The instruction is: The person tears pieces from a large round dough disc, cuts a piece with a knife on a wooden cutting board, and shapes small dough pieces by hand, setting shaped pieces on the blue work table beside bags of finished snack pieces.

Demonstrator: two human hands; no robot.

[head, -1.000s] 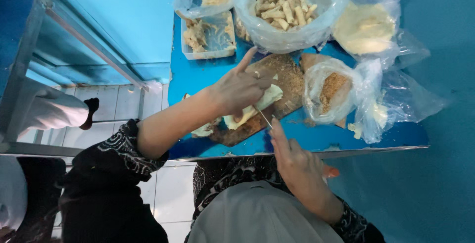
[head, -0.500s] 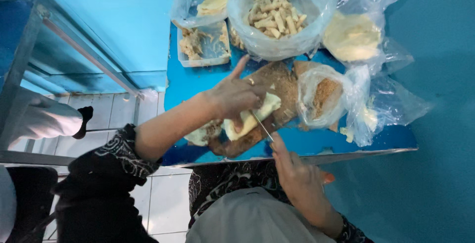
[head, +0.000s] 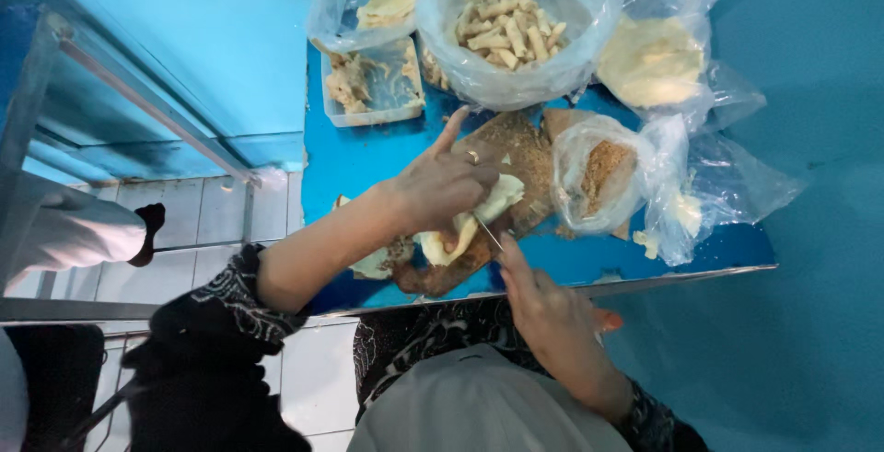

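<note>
My left hand (head: 440, 187) presses down on a pale, soft sheet of food (head: 470, 222) lying on a brown wooden cutting board (head: 516, 153); one finger points up and away. My right hand (head: 551, 316) grips a small knife with an orange handle (head: 609, 321). Its thin blade (head: 489, 233) touches the near edge of the pale sheet, just beside my left fingers. The board rests on a blue table (head: 368, 153) with a metal front edge.
Behind the board stand a large clear bag of pale finger-shaped rolls (head: 511, 24), a plastic tub with scraps (head: 368, 84), a bag of pale sheets (head: 649, 61) and a bag of brown crumbs (head: 599, 171). At the left, a tiled floor, metal frame and another person's sleeve (head: 64, 231).
My left hand has slid slightly toward me over the pale sheet, and the knife tip has come closer to it. The view has shifted a little.
</note>
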